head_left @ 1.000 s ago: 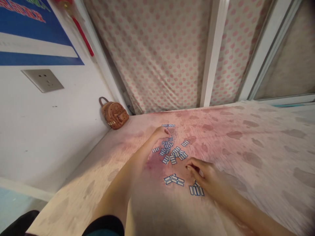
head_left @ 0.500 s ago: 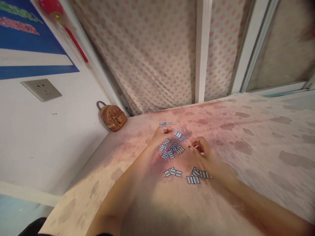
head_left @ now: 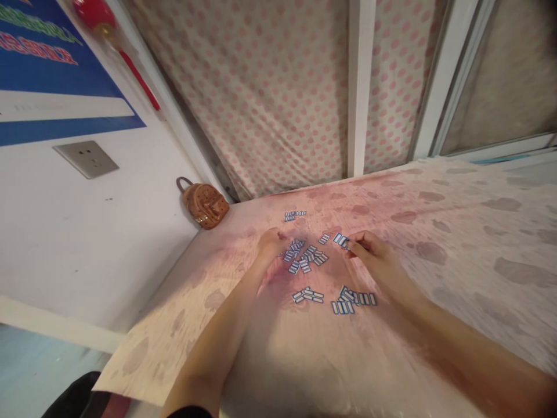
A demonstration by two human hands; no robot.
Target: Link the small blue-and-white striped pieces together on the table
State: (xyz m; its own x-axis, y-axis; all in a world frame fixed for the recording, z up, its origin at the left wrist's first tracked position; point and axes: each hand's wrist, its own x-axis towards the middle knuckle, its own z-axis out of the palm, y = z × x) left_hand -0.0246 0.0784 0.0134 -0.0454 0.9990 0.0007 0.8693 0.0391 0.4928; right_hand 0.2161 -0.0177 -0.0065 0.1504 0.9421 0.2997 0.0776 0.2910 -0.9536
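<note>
Between the thumb and fingers of my right hand (head_left: 371, 248) is a small card with blue edging and white bars (head_left: 340, 239), raised above the cloth. My left hand (head_left: 270, 244) is at the left side of a loose pile of similar cards (head_left: 310, 253); its fingers are curled and partly hidden, so I cannot make out anything inside them. A single card (head_left: 324, 238) lies between the two hands. Nearer to me are two more clusters, one on the left (head_left: 308, 295) and one below my right wrist (head_left: 348, 301).
A few cards (head_left: 294, 216) lie farther back on the spotted tablecloth (head_left: 435, 278). At the table's back left corner a small brown backpack-shaped bag (head_left: 206, 205) leans by the wall. A polka-dot curtain (head_left: 278, 104) hangs behind the table.
The card that was at my left fingertips is now in my right hand, which has moved slightly right. My left hand has drawn back to the left, and the view has shifted a little.
</note>
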